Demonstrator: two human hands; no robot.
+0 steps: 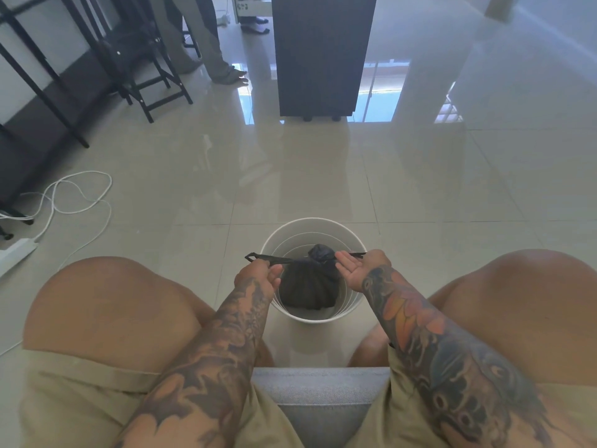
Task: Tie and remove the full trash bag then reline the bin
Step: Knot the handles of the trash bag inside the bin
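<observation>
A white round bin [352, 303] stands on the tiled floor between my knees. Inside it sits a full black trash bag [307, 291], its top gathered into a knot [319, 253]. My left hand [258, 274] grips the bag's left tie strip, which is stretched out to the left over the rim. My right hand [358, 270] is turned palm up at the bin's right rim, and its fingers curl round the right tie strip, whose end pokes out beyond them. Both strips are pulled taut in opposite directions.
I sit on a grey cushion [323, 392]. A dark cabinet on castors [319, 56] stands ahead. Black chairs and table legs [142, 69] are at the far left, with a person's legs [206, 37] near them. A white cable and power strip [64, 202] lie on the floor left.
</observation>
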